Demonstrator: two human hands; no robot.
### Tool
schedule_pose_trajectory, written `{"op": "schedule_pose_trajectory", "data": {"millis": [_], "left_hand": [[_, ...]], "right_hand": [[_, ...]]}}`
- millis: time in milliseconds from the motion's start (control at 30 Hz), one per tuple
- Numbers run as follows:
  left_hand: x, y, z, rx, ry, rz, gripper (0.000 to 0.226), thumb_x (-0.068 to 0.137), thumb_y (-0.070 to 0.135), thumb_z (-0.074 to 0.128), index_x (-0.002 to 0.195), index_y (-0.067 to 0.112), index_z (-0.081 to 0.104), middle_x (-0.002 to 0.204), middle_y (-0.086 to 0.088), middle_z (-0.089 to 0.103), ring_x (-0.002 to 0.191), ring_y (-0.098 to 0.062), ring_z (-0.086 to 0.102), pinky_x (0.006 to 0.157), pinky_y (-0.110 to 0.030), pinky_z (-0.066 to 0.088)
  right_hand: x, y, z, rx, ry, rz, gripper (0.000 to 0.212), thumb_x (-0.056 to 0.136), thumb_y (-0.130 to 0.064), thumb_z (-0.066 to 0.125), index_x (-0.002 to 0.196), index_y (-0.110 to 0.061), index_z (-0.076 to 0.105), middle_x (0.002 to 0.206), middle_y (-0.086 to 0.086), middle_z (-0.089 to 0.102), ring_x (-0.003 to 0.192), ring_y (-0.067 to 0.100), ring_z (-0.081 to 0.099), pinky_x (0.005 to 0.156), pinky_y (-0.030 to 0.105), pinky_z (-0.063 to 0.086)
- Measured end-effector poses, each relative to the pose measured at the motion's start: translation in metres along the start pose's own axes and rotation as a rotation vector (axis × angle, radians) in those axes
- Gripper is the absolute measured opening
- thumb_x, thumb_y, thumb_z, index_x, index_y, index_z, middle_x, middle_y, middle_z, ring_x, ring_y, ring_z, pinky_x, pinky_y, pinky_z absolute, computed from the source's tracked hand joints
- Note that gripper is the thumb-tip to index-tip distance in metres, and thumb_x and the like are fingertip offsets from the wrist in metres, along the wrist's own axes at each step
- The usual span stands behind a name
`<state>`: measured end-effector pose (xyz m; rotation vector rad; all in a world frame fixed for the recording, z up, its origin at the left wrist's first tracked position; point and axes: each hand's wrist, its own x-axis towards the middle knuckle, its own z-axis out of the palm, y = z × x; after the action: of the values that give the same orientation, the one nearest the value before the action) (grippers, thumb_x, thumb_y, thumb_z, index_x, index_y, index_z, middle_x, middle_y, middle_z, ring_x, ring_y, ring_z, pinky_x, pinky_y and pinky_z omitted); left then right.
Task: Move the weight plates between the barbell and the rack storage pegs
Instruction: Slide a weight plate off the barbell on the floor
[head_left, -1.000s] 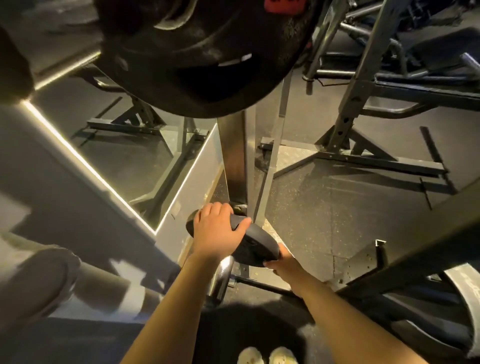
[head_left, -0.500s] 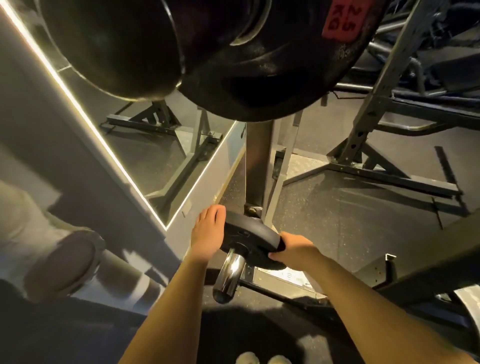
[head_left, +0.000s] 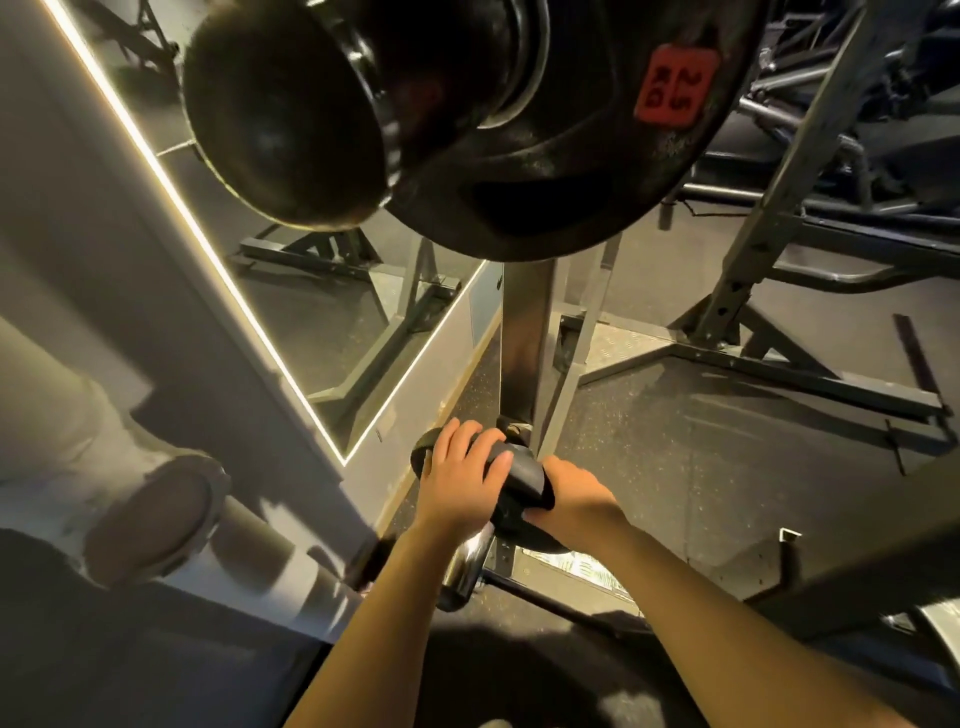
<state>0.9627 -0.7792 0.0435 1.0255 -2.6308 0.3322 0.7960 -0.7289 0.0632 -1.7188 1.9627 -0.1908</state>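
A small black weight plate (head_left: 519, 480) sits on a chrome storage peg (head_left: 465, 571) low on the rack upright (head_left: 524, 338). My left hand (head_left: 457, 483) grips the plate's left rim, fingers curled over its top. My right hand (head_left: 576, 501) grips its right rim. The peg's shiny end sticks out toward me below the plate. Overhead hang large black plates (head_left: 519, 130) on a higher peg, the front one with a red label (head_left: 675, 85).
A wall mirror (head_left: 311, 291) with a lit edge strip runs along the left. Another rack's grey frame (head_left: 753, 291) and base stand to the right on the speckled rubber floor (head_left: 701, 457). A dark beam (head_left: 857, 571) crosses the lower right.
The small plate has slid further back along the peg toward the upright. Both hands moved with it, and my left fingers now curl over its top.
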Motion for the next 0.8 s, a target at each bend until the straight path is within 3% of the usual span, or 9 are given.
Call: {"op": "schedule_pose_trajectory", "data": {"millis": [100, 233, 333, 567, 667, 800], "left_hand": [[-0.003, -0.001, -0.003, 0.069, -0.034, 0.014, 0.033, 0.096, 0.031, 0.046, 0.103, 0.005, 0.066, 0.117, -0.021, 0.065, 0.111, -0.041, 0.061, 0.096, -0.057, 0.048], [-0.003, 0.019, -0.009, 0.083, -0.15, -0.209, 0.026, 0.097, 0.029, 0.054, 0.108, 0.009, 0.067, 0.122, -0.019, 0.064, 0.117, -0.042, 0.057, 0.085, -0.061, 0.05], [0.0, 0.024, -0.013, 0.084, -0.176, -0.185, 0.03, 0.097, 0.033, 0.052, 0.115, 0.013, 0.064, 0.126, -0.018, 0.061, 0.12, -0.041, 0.053, 0.091, -0.061, 0.044], [0.016, 0.074, -0.026, 0.143, -0.226, -0.236, 0.047, 0.103, 0.036, 0.033, 0.096, 0.016, 0.074, 0.11, -0.021, 0.069, 0.107, -0.043, 0.062, 0.092, -0.057, 0.049], [0.019, 0.08, -0.025, 0.157, -0.211, -0.251, 0.047, 0.101, 0.034, 0.031, 0.097, 0.015, 0.074, 0.107, -0.02, 0.069, 0.105, -0.041, 0.063, 0.094, -0.054, 0.047], [0.011, 0.076, -0.021, 0.065, -0.131, -0.204, 0.047, 0.103, 0.037, 0.029, 0.107, 0.018, 0.072, 0.12, -0.013, 0.067, 0.114, -0.039, 0.059, 0.097, -0.059, 0.044]], "right_hand": [[-0.001, 0.006, 0.009, 0.096, 0.038, -0.026, 0.041, 0.087, -0.032, 0.065, 0.122, -0.021, 0.047, 0.119, 0.001, 0.059, 0.106, 0.021, 0.057, 0.093, 0.031, 0.048], [0.002, 0.017, 0.017, 0.131, 0.038, -0.078, 0.035, 0.091, -0.03, 0.061, 0.121, -0.022, 0.045, 0.118, 0.001, 0.058, 0.104, 0.02, 0.057, 0.091, 0.029, 0.048], [0.002, 0.031, 0.03, 0.189, 0.113, -0.103, 0.034, 0.092, -0.032, 0.061, 0.122, -0.022, 0.048, 0.116, 0.0, 0.061, 0.102, 0.019, 0.06, 0.091, 0.027, 0.049], [-0.007, 0.057, 0.066, 0.305, 0.347, -0.158, 0.021, 0.079, -0.018, 0.076, 0.095, -0.011, 0.065, 0.084, 0.006, 0.068, 0.074, 0.027, 0.066, 0.065, 0.035, 0.056], [-0.007, 0.066, 0.065, 0.326, 0.254, -0.131, 0.025, 0.08, -0.02, 0.074, 0.099, -0.012, 0.062, 0.089, 0.006, 0.067, 0.08, 0.028, 0.063, 0.068, 0.036, 0.052], [0.001, 0.084, 0.045, 0.278, -0.117, -0.063, 0.044, 0.077, -0.025, 0.075, 0.115, -0.016, 0.056, 0.11, 0.005, 0.063, 0.097, 0.024, 0.058, 0.084, 0.037, 0.05]]}}
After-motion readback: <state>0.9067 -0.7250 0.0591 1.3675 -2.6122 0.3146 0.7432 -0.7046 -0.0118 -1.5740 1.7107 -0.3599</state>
